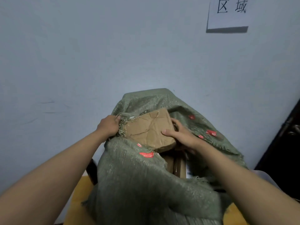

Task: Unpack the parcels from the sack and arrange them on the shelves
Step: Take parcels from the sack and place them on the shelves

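Step in hand, by the look of it: drawing one cardboard parcel [150, 129] up through the mouth of the green woven sack [146, 181]. Parcel already half clear of the opening, tilted, creased face upward, lower edge down among the fabric. Left hand [109, 125] clenched on the frayed rim of the sack, bunching the weave and pulling the mouth wide; right hand [180, 135] clamped on the parcel's right edge, thumb laid flat on the top face, fingers curled round the side and beneath, mostly hidden. More parcels [177, 166] deeper inside, brown, with a white label [188, 170] showing in the gap. To do it well: keep the rim held back and low so that loose strands do not catch a corner; lift straight up along the line of the opening rather than dragging across the fabric; support from underneath, since the cardboard looks soft and dented and may buckle under a one-edge grip; bring the left hand over to the free edge once clear of the sack. Likely risk: sack slumping shut on release, or the parcels below shifting. Shelves not in view, so placement cannot be judged from here. Pale wall [81, 54] behind, with a paper sign [228, 12] at upper right; yellow surface [81, 192] under the sack.
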